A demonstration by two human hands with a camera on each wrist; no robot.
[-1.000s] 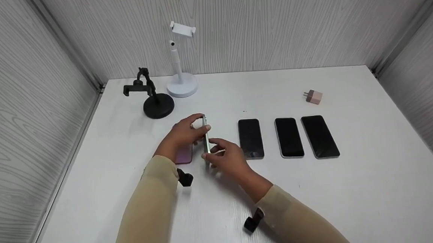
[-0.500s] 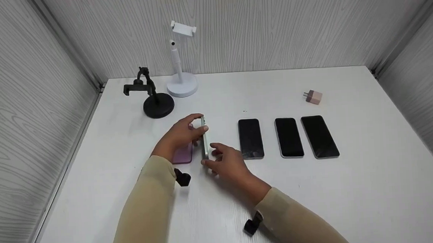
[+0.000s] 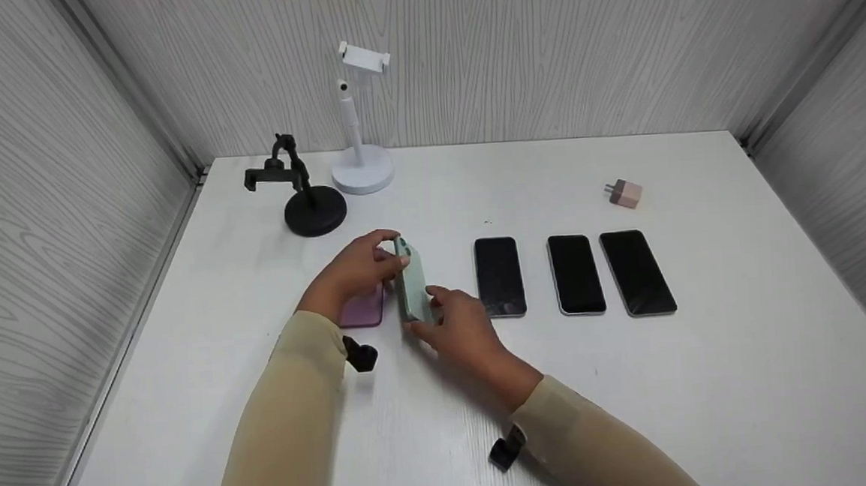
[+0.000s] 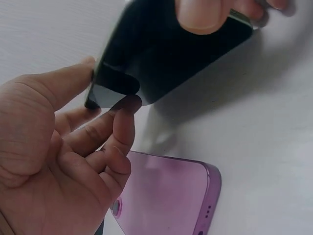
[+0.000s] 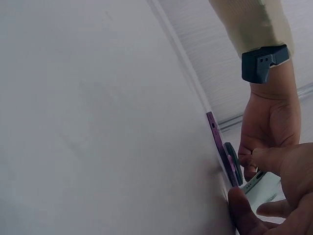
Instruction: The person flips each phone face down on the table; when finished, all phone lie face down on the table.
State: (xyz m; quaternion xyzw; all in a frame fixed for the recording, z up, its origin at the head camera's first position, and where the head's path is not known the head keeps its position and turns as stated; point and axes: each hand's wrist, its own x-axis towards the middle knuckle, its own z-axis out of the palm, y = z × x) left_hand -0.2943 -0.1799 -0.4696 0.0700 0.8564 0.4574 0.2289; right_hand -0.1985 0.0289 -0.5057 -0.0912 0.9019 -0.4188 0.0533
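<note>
A light green smartphone (image 3: 414,285) stands tilted on its long edge, its back and camera corner turned up to the right in the head view. My left hand (image 3: 352,274) grips its far end between thumb and fingers. At the near end, my right hand (image 3: 465,331) pinches it, thumb on the screen side and fingers behind. The left wrist view shows its dark screen (image 4: 166,54). Partly beneath my left hand lies a pink-purple smartphone (image 3: 363,309), back upward, its camera ring (image 4: 116,206) partly covered by that hand.
Right of my hands, three black-screened smartphones lie in a row: left (image 3: 500,276), middle (image 3: 576,273) and right (image 3: 637,272). Behind them is a pink charger plug (image 3: 626,193). A black phone stand (image 3: 314,211) and a white one (image 3: 362,171) stand at back left, near the wall panels.
The green smartphone has turned from edge-on so that its back now shows in the head view. Both hands have shifted slightly left and nearer the body, keeping contact with it.
</note>
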